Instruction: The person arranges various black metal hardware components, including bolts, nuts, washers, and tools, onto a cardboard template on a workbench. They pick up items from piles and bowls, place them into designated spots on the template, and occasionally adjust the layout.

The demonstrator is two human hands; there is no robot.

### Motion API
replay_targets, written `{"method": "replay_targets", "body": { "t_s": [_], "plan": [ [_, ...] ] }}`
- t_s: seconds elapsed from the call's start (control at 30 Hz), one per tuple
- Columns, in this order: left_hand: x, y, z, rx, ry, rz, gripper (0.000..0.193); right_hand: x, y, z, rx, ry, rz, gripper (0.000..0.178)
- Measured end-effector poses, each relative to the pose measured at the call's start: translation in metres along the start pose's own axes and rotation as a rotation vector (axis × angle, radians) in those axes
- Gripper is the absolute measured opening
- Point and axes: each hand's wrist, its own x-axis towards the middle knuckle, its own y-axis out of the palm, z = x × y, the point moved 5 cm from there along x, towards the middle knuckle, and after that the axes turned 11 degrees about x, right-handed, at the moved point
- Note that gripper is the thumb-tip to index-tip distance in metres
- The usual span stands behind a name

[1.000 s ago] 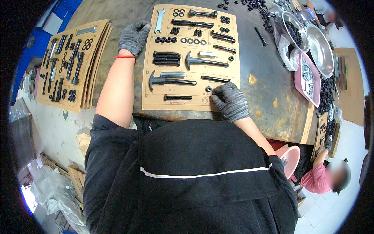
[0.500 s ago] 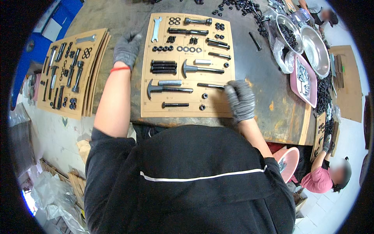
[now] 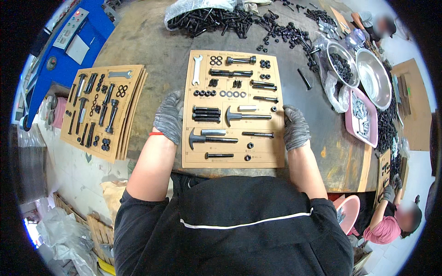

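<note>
Between my hands is a tan cardboard sheet (image 3: 277, 154) bearing rows of hardware. My left hand (image 3: 168, 118), in a grey knit glove, holds its left edge. The right edge is in my right hand (image 3: 296, 127), gloved alike; fingertips of both are partly hidden at or under the edges. Mounted on the sheet are a silver open-ended wrench (image 3: 197, 70), black bolts (image 3: 206, 114), pale washers (image 3: 229, 94), black nuts (image 3: 265, 64), and two black T-headed pieces, an upper one (image 3: 251, 117) and a lower one (image 3: 215, 139).
A stack of similar filled cards (image 3: 110, 149) stands left. Loose black bolts (image 3: 209, 23) lie at the table's back. Metal bowls (image 3: 369, 69) and a pink tray (image 3: 373, 117) of silver parts stand right. A co-worker in a pink sleeve (image 3: 384, 228) handles another card at lower right.
My right hand has left the bolt at the sheet's right side and taken the right edge. My left hand has come down onto the left edge. The view has shifted, showing more of the table's back.
</note>
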Motion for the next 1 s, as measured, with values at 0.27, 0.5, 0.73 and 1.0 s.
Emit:
{"method": "replay_targets", "body": {
  "t_s": [0.27,0.5,0.73,1.0],
  "plan": [
    [0.023,-0.008,0.005,-0.118,-0.034,0.112,0.014,-0.005,0.02,0.005,-0.021,0.008,-0.073,0.038],
    [0.03,-0.028,0.012,-0.222,-0.008,0.073,0.019,-0.01,0.031,0.014,0.014,-0.027,0.025,0.036],
    [-0.013,-0.043,-0.013,-0.325,0.101,0.149,0.034,-0.004,0.075,0.053,-0.058,-0.048,0.224,0.039],
    [-0.063,-0.07,-0.056,-0.587,0.284,0.036,0.031,0.015,0.168,0.074,-0.218,0.008,0.604,0.038]
  ]
}}
